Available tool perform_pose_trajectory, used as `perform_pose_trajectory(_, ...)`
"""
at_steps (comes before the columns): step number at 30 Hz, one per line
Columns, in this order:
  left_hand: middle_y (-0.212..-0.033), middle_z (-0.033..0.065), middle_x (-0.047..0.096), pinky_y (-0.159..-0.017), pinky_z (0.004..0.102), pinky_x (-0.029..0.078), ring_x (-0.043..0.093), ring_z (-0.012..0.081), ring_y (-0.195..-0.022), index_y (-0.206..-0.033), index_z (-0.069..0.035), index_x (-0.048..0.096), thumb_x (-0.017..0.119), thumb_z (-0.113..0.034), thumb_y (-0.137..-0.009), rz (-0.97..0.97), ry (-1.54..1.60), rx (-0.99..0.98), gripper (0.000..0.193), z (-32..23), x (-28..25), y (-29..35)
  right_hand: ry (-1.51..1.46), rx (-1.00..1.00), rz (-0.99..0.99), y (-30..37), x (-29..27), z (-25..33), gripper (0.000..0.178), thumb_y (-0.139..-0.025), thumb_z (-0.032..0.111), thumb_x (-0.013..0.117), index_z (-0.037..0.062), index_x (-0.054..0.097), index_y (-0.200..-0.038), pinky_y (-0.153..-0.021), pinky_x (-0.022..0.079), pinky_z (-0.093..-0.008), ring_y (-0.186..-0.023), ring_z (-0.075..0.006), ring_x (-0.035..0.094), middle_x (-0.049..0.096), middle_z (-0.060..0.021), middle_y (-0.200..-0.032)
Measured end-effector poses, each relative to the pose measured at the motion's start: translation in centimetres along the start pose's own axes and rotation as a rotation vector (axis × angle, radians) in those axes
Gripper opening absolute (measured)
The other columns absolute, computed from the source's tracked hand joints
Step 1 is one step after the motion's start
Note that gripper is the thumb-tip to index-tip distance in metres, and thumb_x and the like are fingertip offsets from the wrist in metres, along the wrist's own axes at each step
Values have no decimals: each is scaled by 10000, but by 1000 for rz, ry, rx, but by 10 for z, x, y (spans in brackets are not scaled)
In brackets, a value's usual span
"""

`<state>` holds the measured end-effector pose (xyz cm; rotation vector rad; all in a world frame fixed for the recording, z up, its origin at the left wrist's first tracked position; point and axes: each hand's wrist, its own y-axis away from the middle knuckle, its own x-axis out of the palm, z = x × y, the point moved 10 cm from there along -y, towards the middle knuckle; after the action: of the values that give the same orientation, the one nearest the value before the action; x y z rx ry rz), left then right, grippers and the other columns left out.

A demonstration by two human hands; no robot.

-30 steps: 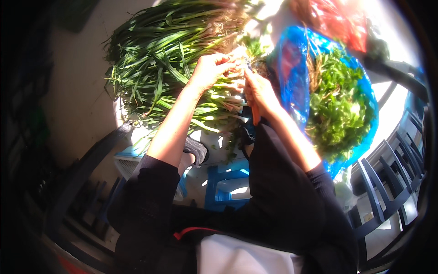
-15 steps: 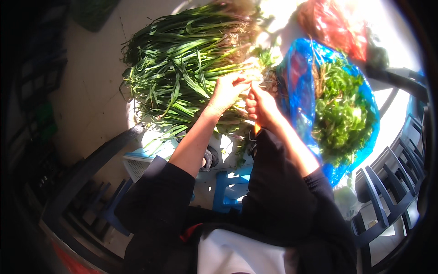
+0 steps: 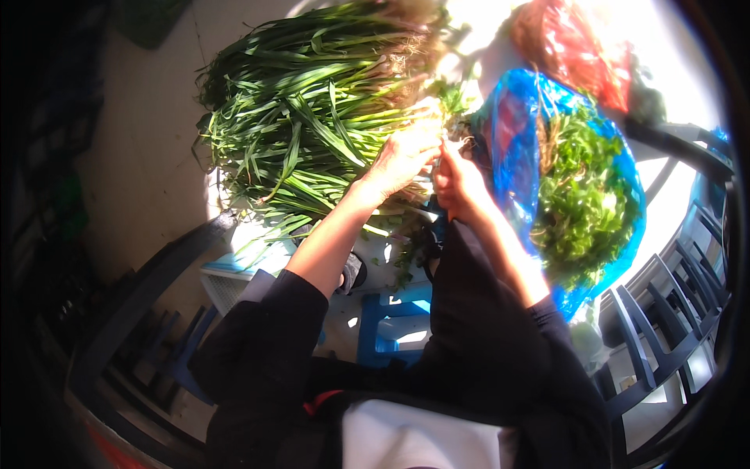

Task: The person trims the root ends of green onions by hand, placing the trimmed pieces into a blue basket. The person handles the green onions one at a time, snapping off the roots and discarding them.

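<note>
A big heap of green garlic (image 3: 289,117), long flat leaves to the left and pale rooty ends to the right, lies in front of me. Over the near right side of the heap, my left hand (image 3: 408,156) is closed around the pale end of a green garlic stalk. My right hand (image 3: 461,184) is closed just beside it, fingertips pinched at the rooty end by the left fingers. Strong glare and the fingers hide what is in the right hand. A few small leafy greens (image 3: 453,98) lie just beyond both hands.
A blue plastic bag (image 3: 512,184) of leafy greens (image 3: 582,203) stands open at right, a red plastic bag (image 3: 574,51) behind it. Dark chairs (image 3: 664,328) flank me at right and left. A blue stool (image 3: 383,328) and a white perforated basket (image 3: 230,285) are close to my legs.
My left hand has turned so that its back shows more and its fingers curl toward the right hand. The right hand has shifted slightly to the right; both stay together at the root ends.
</note>
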<state>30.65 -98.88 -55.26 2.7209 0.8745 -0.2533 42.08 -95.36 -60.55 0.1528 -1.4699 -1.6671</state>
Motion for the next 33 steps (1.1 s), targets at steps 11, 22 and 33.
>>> perform_pose_trajectory(11,-962,98,603,-830,385,456,555,266,-907,-1012,-72,684,685,-224,-794,-325,-827,198,265,11,-32,-86,-63,-42,-105,-9,-16,11,497,-909,616,441,143,438,-756,-393,303,-240,-425,-64,306,368,49,-546)
perform_pose_trajectory(22,-962,63,656,-791,257,503,618,122,-865,-1050,11,658,578,-48,-881,53,311,-351,196,41,-15,-1,397,-373,-75,-10,19,42,359,-939,433,537,76,565,-916,-396,297,-232,-454,-50,371,412,49,-570)
perform_pose_trajectory(33,-1010,127,618,-763,338,477,596,223,-872,-1040,20,602,518,-113,-902,15,187,-111,209,55,-15,-6,240,-424,219,4,56,40,432,-977,473,425,100,549,-799,-423,234,-233,-481,-44,299,361,59,-555)
